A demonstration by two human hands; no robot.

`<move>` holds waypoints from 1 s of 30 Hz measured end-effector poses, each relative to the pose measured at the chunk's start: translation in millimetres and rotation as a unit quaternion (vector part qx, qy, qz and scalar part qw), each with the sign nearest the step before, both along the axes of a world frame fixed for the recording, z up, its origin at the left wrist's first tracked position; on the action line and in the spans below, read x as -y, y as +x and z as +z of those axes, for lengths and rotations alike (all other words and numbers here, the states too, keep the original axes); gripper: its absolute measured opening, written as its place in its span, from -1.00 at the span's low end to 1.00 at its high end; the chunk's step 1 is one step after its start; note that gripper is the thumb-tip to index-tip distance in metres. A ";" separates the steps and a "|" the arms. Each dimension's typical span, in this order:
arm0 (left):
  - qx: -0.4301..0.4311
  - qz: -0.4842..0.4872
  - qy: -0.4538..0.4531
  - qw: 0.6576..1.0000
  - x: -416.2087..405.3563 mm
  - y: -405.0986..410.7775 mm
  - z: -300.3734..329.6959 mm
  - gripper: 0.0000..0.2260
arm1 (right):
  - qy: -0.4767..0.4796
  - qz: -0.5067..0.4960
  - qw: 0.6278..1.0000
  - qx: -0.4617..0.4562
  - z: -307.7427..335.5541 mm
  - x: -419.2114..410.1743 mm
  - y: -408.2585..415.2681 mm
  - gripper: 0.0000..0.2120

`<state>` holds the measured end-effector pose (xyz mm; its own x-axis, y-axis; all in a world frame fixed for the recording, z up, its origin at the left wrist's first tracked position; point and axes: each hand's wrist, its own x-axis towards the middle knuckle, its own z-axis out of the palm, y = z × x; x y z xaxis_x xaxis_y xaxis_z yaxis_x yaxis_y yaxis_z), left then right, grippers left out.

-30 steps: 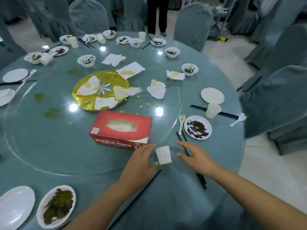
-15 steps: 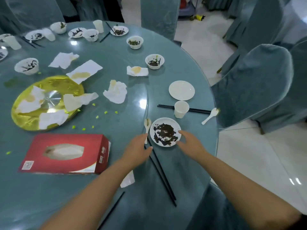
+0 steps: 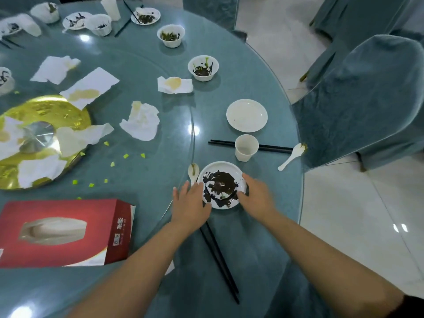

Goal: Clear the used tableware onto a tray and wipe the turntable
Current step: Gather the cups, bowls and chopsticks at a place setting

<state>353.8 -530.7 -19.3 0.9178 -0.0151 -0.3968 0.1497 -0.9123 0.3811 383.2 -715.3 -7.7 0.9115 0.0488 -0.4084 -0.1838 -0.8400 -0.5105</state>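
A small white plate (image 3: pixel 221 183) smeared with dark leftovers lies on the table's outer ring just in front of me. My right hand (image 3: pixel 254 196) grips its right rim, thumb laid over the near edge. Fingers straight, my left hand (image 3: pixel 190 203) touches the plate's left edge and partly covers a white spoon (image 3: pixel 193 171). The glass turntable (image 3: pixel 192 125) carries several stained napkins (image 3: pixel 141 121), a golden dish (image 3: pixel 57 111) and green crumbs.
Black chopsticks (image 3: pixel 220 260) run from under the plate toward me. Behind it stand a paper cup (image 3: pixel 245 148), a clean plate (image 3: pixel 246 115), another chopstick pair (image 3: pixel 222 143) and a spoon (image 3: pixel 291 156). A red tissue box (image 3: pixel 64 232) lies left. Dirty bowls (image 3: pixel 203 68) line the far rim; a covered chair (image 3: pixel 367 99) stands right.
My view and both hands shifted right, away from the small cup by the tissue box, and closed in on the dirty plate. The right hand now grips its rim and the left touches it.
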 end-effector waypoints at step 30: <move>0.111 0.130 -0.306 0.937 37.6 170.9 79.8 -0.48 | 0.210 -0.157 0.961 0.090 63.4 31.8 152.0 -0.43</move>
